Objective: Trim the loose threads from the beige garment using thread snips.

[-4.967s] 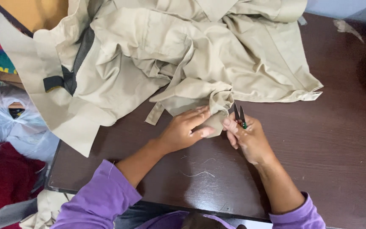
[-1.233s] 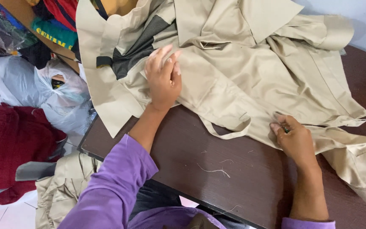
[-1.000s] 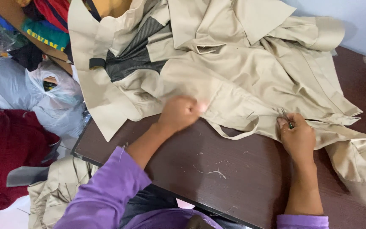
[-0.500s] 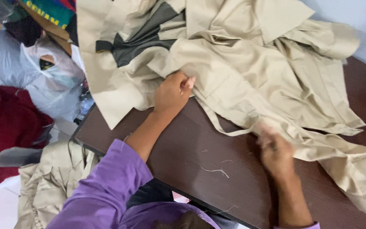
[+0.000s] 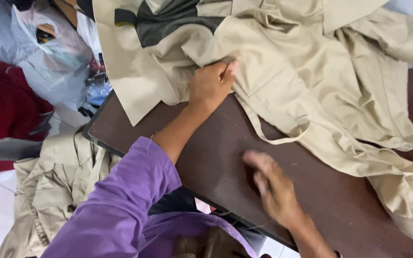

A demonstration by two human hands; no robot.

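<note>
The big tan cloth garment (image 5: 311,81) lies just past both hands, spread long across the dark brown surface (image 5: 206,157). The left hand (image 5: 212,85) pinches its edge. The blurry right hand (image 5: 271,186) hovers nearby, empty.

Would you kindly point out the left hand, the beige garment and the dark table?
left hand (image 5: 211,86), head view, back of the hand.
beige garment (image 5: 311,71), head view, broad middle panel.
dark table (image 5: 206,157), head view, bare top.
</note>
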